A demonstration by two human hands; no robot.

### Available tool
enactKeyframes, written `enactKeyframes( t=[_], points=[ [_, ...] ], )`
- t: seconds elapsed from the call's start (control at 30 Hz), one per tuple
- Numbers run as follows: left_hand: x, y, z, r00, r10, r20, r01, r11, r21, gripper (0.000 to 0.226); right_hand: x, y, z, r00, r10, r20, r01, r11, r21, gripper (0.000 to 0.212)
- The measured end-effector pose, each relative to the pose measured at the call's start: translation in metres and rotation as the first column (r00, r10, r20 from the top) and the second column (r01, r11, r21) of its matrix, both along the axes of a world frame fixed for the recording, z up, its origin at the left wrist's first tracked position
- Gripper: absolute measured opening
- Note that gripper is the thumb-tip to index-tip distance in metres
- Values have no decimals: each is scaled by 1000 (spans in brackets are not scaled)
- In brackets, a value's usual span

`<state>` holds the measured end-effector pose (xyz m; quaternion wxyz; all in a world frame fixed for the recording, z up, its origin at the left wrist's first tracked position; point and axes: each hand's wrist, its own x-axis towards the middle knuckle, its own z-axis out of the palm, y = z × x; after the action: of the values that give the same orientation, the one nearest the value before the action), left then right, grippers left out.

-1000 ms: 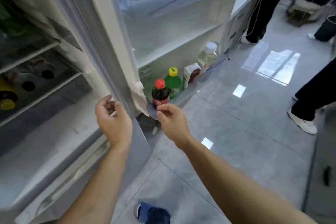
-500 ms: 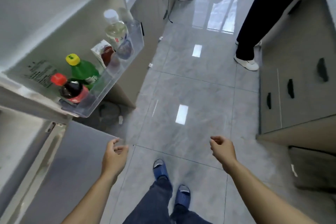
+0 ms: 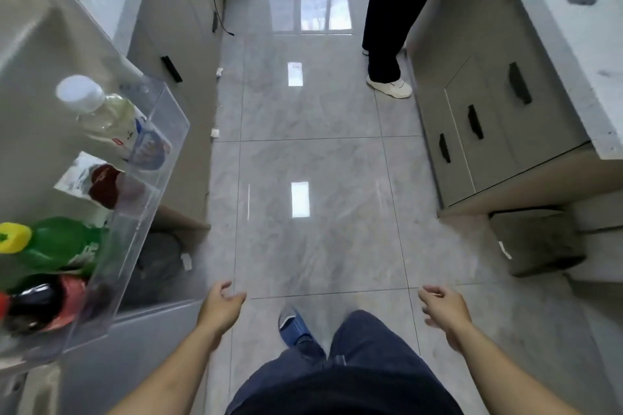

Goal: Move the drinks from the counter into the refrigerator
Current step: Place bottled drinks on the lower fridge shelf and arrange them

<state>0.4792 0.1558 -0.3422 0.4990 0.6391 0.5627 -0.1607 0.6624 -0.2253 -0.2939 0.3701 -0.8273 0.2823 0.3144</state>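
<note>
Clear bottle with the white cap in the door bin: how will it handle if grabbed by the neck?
The clear bottle looks nearly full of pale liquid, so probably heavy for its size. Smooth plastic may be slippery. It leans in the door bin, so likely to tip.

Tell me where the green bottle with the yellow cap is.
In the head view, the green bottle stands at far left in the clear door bin, between the red-capped cola bottle and a carton.

One head-worn camera looks steeply down at the floor (image 3: 313, 162) ahead.
</note>
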Motion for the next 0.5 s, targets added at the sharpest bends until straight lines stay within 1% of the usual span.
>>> enactKeyframes(
  t=[0.17,0.27,0.4,0.5],
  points=[
    [97,20,6,989,28,147,-21,999,-47,45,16,7,-4,999,-20,-26,19,1000,-22,7],
    [150,32,8,979,29,203,-18,998,-56,41,39,7,-11,998,-32,-52,30,999,-33,7],
    [203,46,7,975,57,213,-46,997,-56,37,89,10,-24,994,-18,-109,14,999,-41,17],
    [224,56,10,985,91,145,-87,996,-31,34,142,22,-30,987,51,-150,-60,996,-58,24]
  ],
)
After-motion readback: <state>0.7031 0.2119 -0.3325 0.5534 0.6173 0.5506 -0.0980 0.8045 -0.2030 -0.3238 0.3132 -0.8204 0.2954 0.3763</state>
